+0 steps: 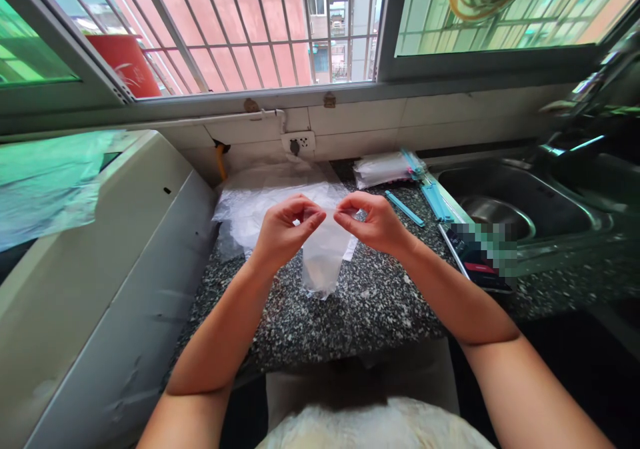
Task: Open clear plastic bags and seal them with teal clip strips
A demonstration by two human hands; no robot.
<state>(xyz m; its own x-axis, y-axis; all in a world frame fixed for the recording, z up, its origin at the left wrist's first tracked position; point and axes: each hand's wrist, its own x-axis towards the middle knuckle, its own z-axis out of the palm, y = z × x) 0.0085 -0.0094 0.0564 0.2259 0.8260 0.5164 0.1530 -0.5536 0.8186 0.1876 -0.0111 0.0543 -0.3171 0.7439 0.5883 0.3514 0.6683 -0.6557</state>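
Observation:
A small clear plastic bag (324, 262) hangs over the speckled countertop, its top edge pinched on both sides. My left hand (290, 225) grips the upper left corner between thumb and forefinger. On the other side my right hand (371, 221) pinches the upper right part, fingertips close to those of the left. Behind the left hand lies a loose pile of clear plastic bags (250, 202). A single blue plastic strip (405, 209) rests to the right of my right hand, near more blue strips (436, 201).
A stack of filled-looking clear packets (385, 167) lies at the back of the counter (380, 309). Farther right are a dark flat device (475, 262) and a steel sink (565, 215). A white appliance (115, 235) borders the left side. A wall socket (299, 143) is behind.

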